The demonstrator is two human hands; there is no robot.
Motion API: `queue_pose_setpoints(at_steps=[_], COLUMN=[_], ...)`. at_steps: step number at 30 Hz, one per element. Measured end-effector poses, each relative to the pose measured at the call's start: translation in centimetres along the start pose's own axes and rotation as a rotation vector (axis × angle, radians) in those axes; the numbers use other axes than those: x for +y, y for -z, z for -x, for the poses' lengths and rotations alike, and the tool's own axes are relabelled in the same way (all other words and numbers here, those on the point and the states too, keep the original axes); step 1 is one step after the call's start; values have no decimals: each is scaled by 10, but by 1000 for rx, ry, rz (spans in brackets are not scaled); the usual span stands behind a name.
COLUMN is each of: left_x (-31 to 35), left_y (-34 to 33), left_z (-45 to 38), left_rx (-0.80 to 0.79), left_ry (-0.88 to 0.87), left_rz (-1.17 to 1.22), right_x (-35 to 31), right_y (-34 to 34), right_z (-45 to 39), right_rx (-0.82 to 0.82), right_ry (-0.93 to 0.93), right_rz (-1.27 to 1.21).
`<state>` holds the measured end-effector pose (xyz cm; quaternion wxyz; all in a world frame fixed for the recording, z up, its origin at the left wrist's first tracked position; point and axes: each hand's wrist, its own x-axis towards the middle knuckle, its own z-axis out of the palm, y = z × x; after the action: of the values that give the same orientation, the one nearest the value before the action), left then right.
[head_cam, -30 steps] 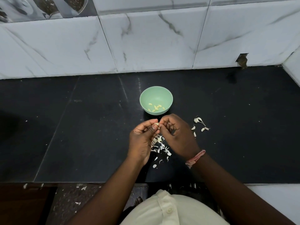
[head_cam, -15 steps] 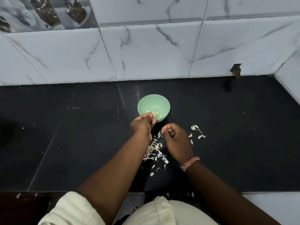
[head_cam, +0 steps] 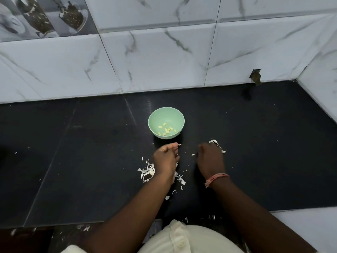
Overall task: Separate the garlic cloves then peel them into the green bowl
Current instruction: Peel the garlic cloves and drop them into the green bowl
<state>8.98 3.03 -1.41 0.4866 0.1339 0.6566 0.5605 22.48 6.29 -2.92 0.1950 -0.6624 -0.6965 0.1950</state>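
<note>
hiding maybe cloves: right hand

You stood at a black counter with a white marble wall behind it and a picture tile up left.

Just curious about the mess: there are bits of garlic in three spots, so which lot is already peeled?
The small yellowish cloves inside the green bowl. The white scraps by the left hand and the white pieces beyond the right hand lie on the black counter.
</note>
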Motion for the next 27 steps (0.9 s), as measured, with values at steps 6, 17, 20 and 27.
queue_pose_setpoints(at_steps=[6, 17, 20, 27], left_x=[-8, -19, -21, -30], left_y=[9, 14, 18, 27], left_z=[4, 3, 5, -3], left_rx=[-12, -63, -89, -104], left_ry=[60, 100, 98, 46], left_rz=[-17, -78, -122, -376], right_x=[26, -9, -18, -25], right_y=[6, -8, -14, -19], right_z=[-14, 13, 18, 14], right_rx=[-163, -272, -365, -479], right_ry=[42, 336, 382, 371], right_rz=[155, 274, 220, 226])
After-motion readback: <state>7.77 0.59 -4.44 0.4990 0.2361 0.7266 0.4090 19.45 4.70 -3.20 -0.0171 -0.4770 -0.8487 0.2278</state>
